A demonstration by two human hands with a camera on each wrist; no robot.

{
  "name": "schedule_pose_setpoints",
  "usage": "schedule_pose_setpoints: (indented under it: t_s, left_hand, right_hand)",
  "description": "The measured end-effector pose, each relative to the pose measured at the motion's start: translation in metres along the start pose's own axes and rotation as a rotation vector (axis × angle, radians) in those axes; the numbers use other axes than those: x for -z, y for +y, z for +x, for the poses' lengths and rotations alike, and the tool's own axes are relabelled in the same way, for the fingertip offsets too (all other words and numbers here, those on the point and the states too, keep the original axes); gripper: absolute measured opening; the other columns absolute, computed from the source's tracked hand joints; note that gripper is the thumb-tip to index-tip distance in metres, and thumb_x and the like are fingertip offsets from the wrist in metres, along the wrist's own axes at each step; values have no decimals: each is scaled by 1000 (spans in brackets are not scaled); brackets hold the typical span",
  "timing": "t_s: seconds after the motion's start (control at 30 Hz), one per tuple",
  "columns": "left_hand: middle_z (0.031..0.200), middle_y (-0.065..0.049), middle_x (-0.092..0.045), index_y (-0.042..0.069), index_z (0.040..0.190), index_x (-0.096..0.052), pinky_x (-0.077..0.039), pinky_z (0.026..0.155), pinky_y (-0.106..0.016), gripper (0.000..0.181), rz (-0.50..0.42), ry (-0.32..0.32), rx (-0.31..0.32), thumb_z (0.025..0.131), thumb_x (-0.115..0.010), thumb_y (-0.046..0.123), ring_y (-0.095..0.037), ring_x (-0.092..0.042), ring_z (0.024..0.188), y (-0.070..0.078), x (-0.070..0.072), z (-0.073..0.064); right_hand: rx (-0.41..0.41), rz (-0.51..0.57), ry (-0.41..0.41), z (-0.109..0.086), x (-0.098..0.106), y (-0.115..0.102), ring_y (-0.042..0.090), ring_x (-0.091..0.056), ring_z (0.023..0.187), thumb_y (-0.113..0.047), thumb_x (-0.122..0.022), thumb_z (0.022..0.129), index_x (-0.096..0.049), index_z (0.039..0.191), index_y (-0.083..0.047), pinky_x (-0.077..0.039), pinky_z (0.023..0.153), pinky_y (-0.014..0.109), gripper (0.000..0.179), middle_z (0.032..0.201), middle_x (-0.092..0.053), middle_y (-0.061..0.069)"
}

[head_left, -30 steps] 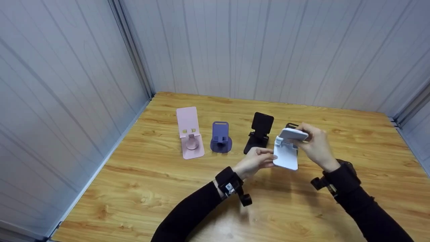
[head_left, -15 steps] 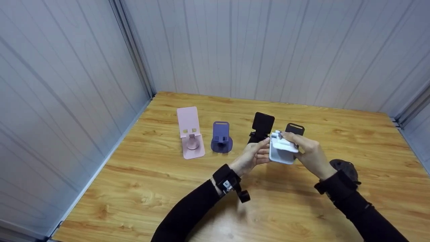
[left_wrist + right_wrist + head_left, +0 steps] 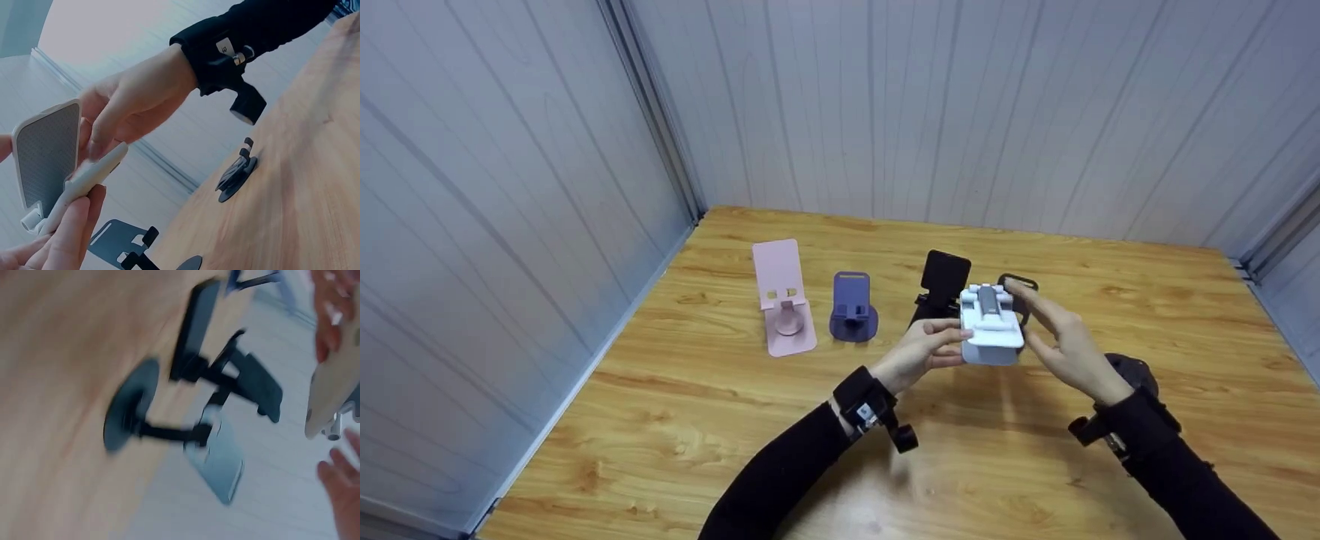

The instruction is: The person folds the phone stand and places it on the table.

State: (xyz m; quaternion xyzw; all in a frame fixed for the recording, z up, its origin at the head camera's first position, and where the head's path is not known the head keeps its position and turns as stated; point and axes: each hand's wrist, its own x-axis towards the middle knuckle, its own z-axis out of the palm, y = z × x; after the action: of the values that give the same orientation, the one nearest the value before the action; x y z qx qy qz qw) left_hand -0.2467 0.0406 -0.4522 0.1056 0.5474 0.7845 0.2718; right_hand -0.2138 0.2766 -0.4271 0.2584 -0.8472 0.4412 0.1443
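Observation:
A folded white phone stand (image 3: pixel 991 322) with a grey sliding arm is held up off the table, in front of the black stands. My left hand (image 3: pixel 919 349) pinches its left edge, thumb on top. In the left wrist view, fingers (image 3: pixel 70 228) of that hand grip a white plate below a grey textured pad (image 3: pixel 50 149). My right hand (image 3: pixel 1069 345) is at the stand's right side, fingers spread and extended. The right wrist view is blurred; there the fingers (image 3: pixel 334 469) of my right hand appear apart from the stand.
Left on the wooden table (image 3: pixel 675 420) stand a pink phone stand (image 3: pixel 778 270) and a purple one (image 3: pixel 852 292). A black phone stand (image 3: pixel 946 276) is behind my left hand. A dark stand (image 3: pixel 1021 282) with a round base (image 3: pixel 132 405) is partly hidden by my right hand.
The white stand's panel has been folded down and its grey arm now faces up. My right hand has loosened from the panel to its right side; my left hand keeps its hold.

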Motion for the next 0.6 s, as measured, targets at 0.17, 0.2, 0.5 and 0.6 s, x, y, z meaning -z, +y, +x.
schedule_pose_setpoints:
  t_s: [0.17, 0.2, 0.5, 0.6]
  left_hand:
    - [94, -3, -73, -15, 144, -54, -63, 80, -21, 46, 6, -22, 6, 102, -60, 4, -6, -71, 76, 0, 0, 0]
    - [95, -3, -73, -15, 145, -53, -63, 80, -21, 46, 13, -28, 7, 102, -59, 3, -6, -71, 76, 0, 0, 0]
    - [111, -15, -75, -13, 146, -53, -63, 83, -22, 47, 80, -10, 27, 103, -61, 3, -8, -70, 78, 0, 0, -1]
    - [113, -19, -75, -13, 146, -54, -63, 84, -23, 48, 85, -8, 30, 101, -62, 2, -8, -70, 78, 0, 0, -1]
  right_hand:
    - [-411, 385, -53, -1, 5, -9, 45, -30, 153, -18, -41, 117, -15, 167, 4, -43, 107, 10, 61, 167, -28, 32]
    - [-473, 446, -68, -1, 5, -10, 40, -37, 150, -26, -39, 117, -12, 168, 4, -46, 105, 12, 65, 167, -26, 34]
    - [-674, 700, -152, -6, 6, 0, 8, -72, 102, -23, -49, 114, -14, 161, 18, -62, 89, 28, 71, 113, -72, -5]
    - [-682, 733, -153, -8, 6, 3, 9, -73, 100, -20, -50, 114, -22, 157, 20, -62, 89, 29, 66, 110, -74, -4]
